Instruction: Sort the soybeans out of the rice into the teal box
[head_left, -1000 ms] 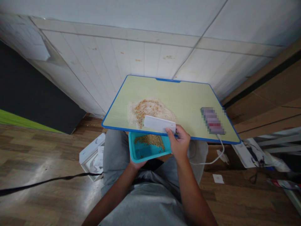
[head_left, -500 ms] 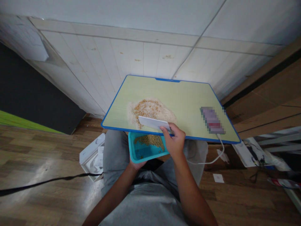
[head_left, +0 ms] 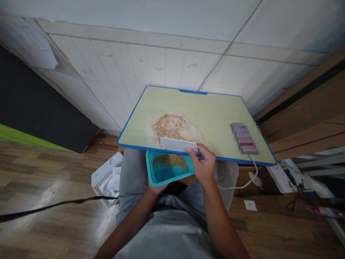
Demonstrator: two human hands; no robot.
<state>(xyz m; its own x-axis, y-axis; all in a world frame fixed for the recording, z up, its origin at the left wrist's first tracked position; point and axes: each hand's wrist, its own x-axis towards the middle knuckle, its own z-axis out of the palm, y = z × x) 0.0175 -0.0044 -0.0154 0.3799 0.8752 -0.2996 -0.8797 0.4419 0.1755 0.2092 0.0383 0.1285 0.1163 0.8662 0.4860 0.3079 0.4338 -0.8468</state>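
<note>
Pale wall (head_left: 121,68) behind blue-edged table (head_left: 221,115). Heap of pale grain (head_left: 192,132) and yellow beans (head_left: 164,123) lies left of table's middle, toward near edge. Right hand (head_left: 203,162) pinches white card (head_left: 175,144) by right end; long axis runs sideways, roughly along near edge, heap just beyond it. Right hand nearer heap. Left hand (head_left: 158,189) under blue tub (head_left: 164,175), below table edge, beans inside; fingers hidden, cannot tell how curled.

An open white box (head_left: 104,170) and a small white card (head_left: 250,205) lie on the wood-patterned floor (head_left: 35,169)
</note>
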